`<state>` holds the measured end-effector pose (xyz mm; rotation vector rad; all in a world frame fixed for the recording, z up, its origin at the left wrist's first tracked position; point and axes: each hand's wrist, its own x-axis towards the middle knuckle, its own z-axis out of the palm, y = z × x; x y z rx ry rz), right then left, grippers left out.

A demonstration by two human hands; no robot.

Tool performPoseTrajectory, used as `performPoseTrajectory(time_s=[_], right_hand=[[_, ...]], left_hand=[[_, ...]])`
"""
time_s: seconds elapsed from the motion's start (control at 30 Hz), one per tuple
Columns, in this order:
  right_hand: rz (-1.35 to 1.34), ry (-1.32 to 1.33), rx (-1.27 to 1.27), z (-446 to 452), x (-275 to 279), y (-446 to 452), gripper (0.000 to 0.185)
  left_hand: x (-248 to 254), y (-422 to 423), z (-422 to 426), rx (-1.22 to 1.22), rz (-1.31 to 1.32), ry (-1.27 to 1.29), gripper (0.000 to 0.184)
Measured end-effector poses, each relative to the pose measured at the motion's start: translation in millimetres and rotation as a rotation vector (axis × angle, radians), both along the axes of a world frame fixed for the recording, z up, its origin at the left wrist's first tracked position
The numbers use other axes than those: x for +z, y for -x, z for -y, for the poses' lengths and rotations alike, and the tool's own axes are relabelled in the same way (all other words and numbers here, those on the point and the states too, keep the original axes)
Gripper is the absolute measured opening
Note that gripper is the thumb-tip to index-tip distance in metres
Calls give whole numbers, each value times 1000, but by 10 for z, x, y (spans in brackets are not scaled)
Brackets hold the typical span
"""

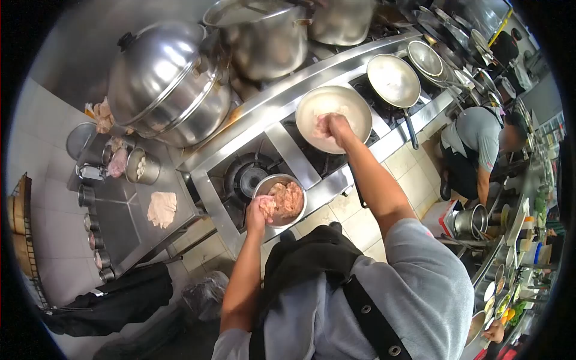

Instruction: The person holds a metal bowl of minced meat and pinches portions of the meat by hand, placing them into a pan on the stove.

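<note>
My left hand (257,214) is closed over the left rim of a metal bowl (303,207), its fingers partly hidden among the meat. Inside the bowl lies pinkish raw meat (288,200) in pieces. The bowl is at the front of the stove, beside a burner. My right hand (333,127) reaches down into a wide, light-coloured pan (358,111) on the stove. Its fingers are bunched together around raw meat, with pale pieces (320,125) beside them against the pan's surface.
A frying pan (393,78) with a dark handle sits farther right. Large steel pots (264,48) and a domed steamer (162,78) stand behind. A pale cloth (162,209) lies on the left counter near a pot (144,166). Another person (480,138) bends down at right.
</note>
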<state>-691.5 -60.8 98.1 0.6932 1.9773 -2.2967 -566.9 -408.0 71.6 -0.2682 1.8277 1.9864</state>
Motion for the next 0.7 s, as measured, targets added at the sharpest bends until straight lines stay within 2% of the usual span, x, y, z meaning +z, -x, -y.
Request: performPoseTrajectory(time_s=[0.03,0.07,0.13,0.17,0.2,0.23,0.27,0.33,0.37,0.4,0.43,0.5,0.53,0.57,0.6,0.63,0.67,0.7], right_hand=[[-18,-224,-25,-121,-61,141,24],[-24,-223,-23,-240,-191,306,24],[-89,-921,-73,-457,-533,647,24],[-94,-921,-71,-530,-666,786,24],[-76,-1057,-54,-596,-791,922,26],[-58,-1193,-35,-644,-819,1015,29],[-63,-1192,-27,-722,-836,1098,29],[-38,-1321,235,-744,-763,1127,32],[-40,-1318,248,-711,-706,1092,32],[-48,-1244,118,-656,-514,1003,33],[-56,-1166,-7,-568,-347,932,34],[-224,-1085,-47,-426,-256,822,37],[-191,-1005,28,-82,269,502,37],[-338,-873,182,211,532,227,37],[-473,-726,328,480,594,-34,38],[-435,-613,533,724,368,-232,43],[-426,-538,807,1034,687,-604,52],[-514,-723,1026,1231,819,-819,60]], left_hand=[[-106,-3,32,21,19,-63,28],[-150,-13,48,9,17,-107,27],[-130,-19,-9,10,27,-33,25],[-112,-34,-52,9,45,38,23],[-22,-68,-98,18,15,66,22],[-13,-64,-111,25,14,66,22],[-8,-73,-109,41,48,25,23],[-57,-121,-44,72,92,-14,24],[-102,-113,-1,75,104,-120,25],[-134,-112,33,80,115,-227,26],[-94,-109,47,97,122,-226,26],[71,-68,59,-63,97,-217,23],[132,-83,57,-41,91,-189,22],[152,-63,38,-21,85,-160,21],[107,-37,67,-31,90,-125,19],[65,11,89,-52,86,-92,18],[57,48,98,-42,96,-92,18],[77,86,83,-92,74,-140,17]])
